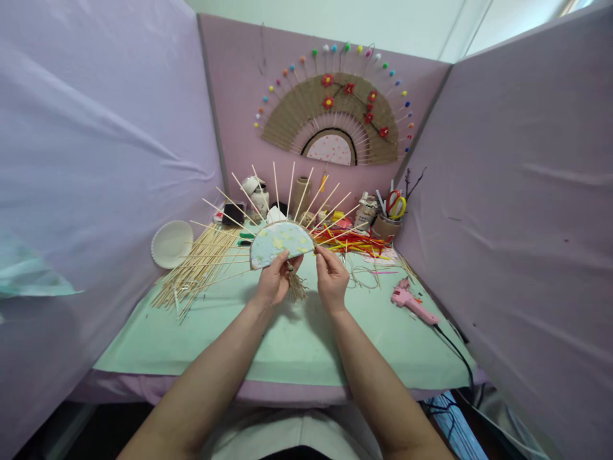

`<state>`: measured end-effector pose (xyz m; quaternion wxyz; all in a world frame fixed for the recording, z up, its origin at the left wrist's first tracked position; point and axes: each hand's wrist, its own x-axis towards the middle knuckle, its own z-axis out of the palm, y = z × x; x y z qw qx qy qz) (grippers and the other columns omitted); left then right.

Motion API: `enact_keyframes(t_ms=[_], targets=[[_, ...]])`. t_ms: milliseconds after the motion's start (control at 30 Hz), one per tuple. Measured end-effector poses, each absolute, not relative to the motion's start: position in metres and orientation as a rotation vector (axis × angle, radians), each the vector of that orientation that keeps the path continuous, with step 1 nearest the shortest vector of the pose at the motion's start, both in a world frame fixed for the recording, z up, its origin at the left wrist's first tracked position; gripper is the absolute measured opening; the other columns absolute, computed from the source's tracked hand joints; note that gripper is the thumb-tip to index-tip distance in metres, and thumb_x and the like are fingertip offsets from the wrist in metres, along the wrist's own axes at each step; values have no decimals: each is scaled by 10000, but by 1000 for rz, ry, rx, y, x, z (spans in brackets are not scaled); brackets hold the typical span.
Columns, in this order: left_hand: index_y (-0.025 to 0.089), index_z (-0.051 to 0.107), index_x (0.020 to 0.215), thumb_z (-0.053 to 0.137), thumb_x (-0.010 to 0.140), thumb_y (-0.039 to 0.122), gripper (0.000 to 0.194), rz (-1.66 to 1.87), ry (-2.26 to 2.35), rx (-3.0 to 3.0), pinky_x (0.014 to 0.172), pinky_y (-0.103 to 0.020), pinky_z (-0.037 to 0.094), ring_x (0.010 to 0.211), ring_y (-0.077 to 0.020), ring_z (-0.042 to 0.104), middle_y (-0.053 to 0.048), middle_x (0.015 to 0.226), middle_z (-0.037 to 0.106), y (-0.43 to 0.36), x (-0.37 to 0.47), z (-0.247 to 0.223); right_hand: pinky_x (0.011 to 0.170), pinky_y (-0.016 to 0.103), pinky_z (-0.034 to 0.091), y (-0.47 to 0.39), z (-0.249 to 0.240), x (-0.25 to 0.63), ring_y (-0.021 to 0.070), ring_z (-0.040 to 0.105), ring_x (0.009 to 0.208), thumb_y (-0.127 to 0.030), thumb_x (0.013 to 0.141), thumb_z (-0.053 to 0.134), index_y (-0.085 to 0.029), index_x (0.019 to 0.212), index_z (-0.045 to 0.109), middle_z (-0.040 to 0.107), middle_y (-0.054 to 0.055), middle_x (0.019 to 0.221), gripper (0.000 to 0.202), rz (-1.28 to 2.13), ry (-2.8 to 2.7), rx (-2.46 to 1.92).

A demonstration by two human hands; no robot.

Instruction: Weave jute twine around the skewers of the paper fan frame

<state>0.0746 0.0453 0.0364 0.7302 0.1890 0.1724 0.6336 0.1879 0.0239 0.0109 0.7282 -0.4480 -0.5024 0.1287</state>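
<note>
A half-round fan base (282,243) covered in pale blue floral fabric is held up above the table. Thin wooden sticks (293,185) fan out from its curved edge. My left hand (274,278) grips its straight lower edge, thumb on the front. A twine tassel (297,286) hangs below, beside those fingers. At the base's right corner, my right hand (331,275) is closed in a pinch with thumb and forefinger. Whatever lies between those fingertips is too small to make out.
Loose wooden sticks (191,275) and a white dish (172,245) lie left. A pink glue gun (412,303) with a black cord rests right. Behind are red and yellow pipe cleaners (352,241), jars and a scissors holder (385,227). A finished fan (345,105) hangs on the back panel.
</note>
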Motion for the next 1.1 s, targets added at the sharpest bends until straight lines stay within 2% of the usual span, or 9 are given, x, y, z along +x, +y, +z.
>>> enact_keyframes(t_ms=[200,400,500,633,833,933,1100], targets=[[228,596,1165,640,774,60,427,1391,396,394,943,-336,530,888,-136,691,-22,1021,726,47,73,34,972,388,450,23,12,187,196,623,996,-315,834,599,-231,982,726,707,60,1053,211,349,-1099,-967],[204,599,1148,645,777,87,391,1318,380,366,935,-332,538,843,-137,702,-26,931,738,51,68,32,814,321,509,31,12,189,161,632,849,-328,807,632,-196,930,649,692,45,920,181,498,-883,-863],[179,607,1127,619,799,107,337,1201,409,366,921,-337,549,806,-150,709,-29,842,736,50,66,32,856,323,504,35,12,194,166,631,919,-324,768,672,-207,959,648,697,40,970,226,678,-923,-806],[169,600,1134,592,807,126,329,1038,458,380,915,-377,554,818,-185,715,-58,860,740,46,67,31,938,370,481,34,14,203,200,622,1040,-375,765,675,-214,1000,676,713,48,1044,285,847,-1056,-749],[137,600,1118,561,815,115,307,970,436,328,906,-343,558,789,-168,712,-57,836,737,41,71,32,860,357,512,35,13,211,193,655,906,-376,739,706,-201,913,704,738,38,966,247,937,-1077,-782],[129,606,1107,531,837,136,280,935,454,304,814,-290,584,773,-170,712,-71,819,734,41,70,36,846,332,513,35,13,211,179,656,881,-348,727,718,-209,895,696,733,27,980,219,990,-1067,-769],[101,637,1000,514,877,271,244,750,504,364,555,-216,558,624,-169,690,-106,703,707,41,65,35,872,330,510,32,16,209,178,660,930,-317,688,746,-227,944,682,719,19,1034,279,1063,-1019,-720]])
